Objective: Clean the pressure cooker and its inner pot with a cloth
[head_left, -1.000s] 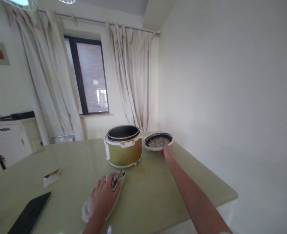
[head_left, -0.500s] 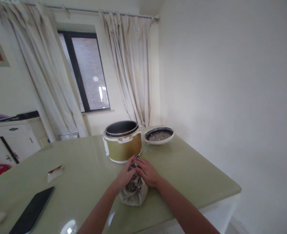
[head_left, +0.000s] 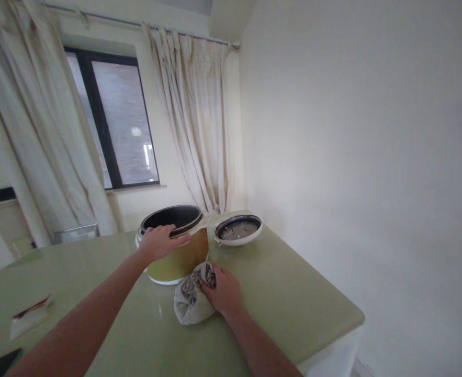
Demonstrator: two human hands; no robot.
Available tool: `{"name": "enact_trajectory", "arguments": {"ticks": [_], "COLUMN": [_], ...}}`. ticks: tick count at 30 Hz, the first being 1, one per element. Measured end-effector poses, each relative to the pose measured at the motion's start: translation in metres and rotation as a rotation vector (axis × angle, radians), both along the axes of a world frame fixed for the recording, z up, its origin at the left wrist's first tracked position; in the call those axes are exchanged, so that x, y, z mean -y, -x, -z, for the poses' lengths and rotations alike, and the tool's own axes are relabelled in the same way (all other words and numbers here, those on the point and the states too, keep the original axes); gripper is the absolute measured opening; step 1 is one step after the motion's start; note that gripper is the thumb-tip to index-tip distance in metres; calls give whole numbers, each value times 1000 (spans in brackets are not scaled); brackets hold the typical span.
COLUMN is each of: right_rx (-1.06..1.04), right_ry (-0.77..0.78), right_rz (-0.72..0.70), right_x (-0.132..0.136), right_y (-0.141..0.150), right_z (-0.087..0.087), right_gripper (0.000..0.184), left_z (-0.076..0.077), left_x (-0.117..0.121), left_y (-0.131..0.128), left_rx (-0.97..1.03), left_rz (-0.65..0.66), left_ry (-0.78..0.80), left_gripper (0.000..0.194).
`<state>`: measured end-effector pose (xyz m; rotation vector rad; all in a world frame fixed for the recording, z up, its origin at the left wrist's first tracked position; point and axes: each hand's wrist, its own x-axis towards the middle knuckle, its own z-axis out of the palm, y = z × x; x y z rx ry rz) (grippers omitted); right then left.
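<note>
A gold-green electric cooker (head_left: 176,262) with a white base stands lidless on the table, its dark inner pot (head_left: 179,213) showing. My left hand (head_left: 158,243) grips its front rim, fingers over the edge and thumb outside. In front of the cooker, my right hand (head_left: 225,288) is closed on a bunched, pale cloth (head_left: 191,301) with a dark pattern, at the table surface. Part of the cloth is hidden under the fingers. The round lid (head_left: 238,231) lies to the right of the cooker, its dark inner side facing up.
A small white packet (head_left: 30,317) lies on the left of the greenish table (head_left: 285,293). The corner of a dark flat tablet-like thing (head_left: 3,361) shows at lower left. A bare wall (head_left: 352,157) borders the right side; curtains (head_left: 195,115) hang behind.
My right hand has left the lid and taken the cloth. Both hands were on the cloth half a second ago; my left has since moved up to the cooker's rim. The view has shifted right.
</note>
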<state>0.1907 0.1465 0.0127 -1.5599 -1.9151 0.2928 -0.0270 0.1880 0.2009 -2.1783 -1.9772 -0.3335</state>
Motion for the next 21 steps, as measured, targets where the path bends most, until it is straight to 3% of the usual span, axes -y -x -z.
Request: {"name": "enact_trajectory", "arguments": {"ticks": [4, 7, 10, 12, 15, 17, 19, 21], "right_rx": [11, 11, -8, -39, -55, -13, 38, 77], "right_ry": [-6, 22, 59, 60, 6, -80, -151, -140], "right_rz": [46, 48, 70, 79, 106, 111, 25, -130], "right_x": [-1, -1, 0, 0, 1, 3, 6, 8], "right_y": [1, 3, 5, 6, 5, 3, 1, 0], "right_z": [-1, -3, -4, -4, -4, -5, -7, -9], "right_gripper": [55, 56, 62, 73, 90, 85, 70, 61], "left_z": [-13, -27, -49, -72, -115, -141, -152, -146], "left_x": [3, -1, -5, 3, 35, 67, 100, 133], "left_y": [1, -1, -5, -9, -13, -14, -13, -11], "left_rx": [43, 74, 79, 114, 245, 363, 438, 467], "left_rz": [-24, -63, -128, -171, -207, -265, -218, -148], "left_ry": [35, 59, -49, -196, -473, -654, -781, -865], "left_gripper": [88, 78, 66, 67, 79, 77, 70, 62]}}
